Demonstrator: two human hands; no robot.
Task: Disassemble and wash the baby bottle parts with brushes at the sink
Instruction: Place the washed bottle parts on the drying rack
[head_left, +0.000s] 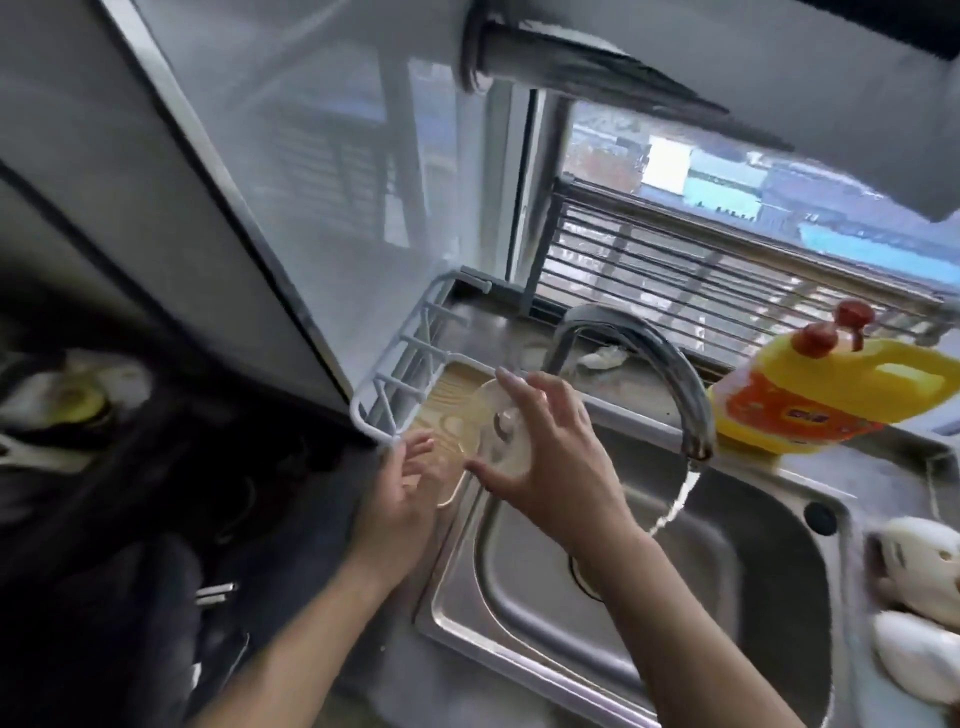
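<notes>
head view | centre frame: I saw right hand, fingers spread on clear bottle part over rack tray, left of sink | left hand just beside, fingers straight, loose | tap ran at right

Steel counter around the sink holds a white wire rack at left and a yellow jug behind
</notes>
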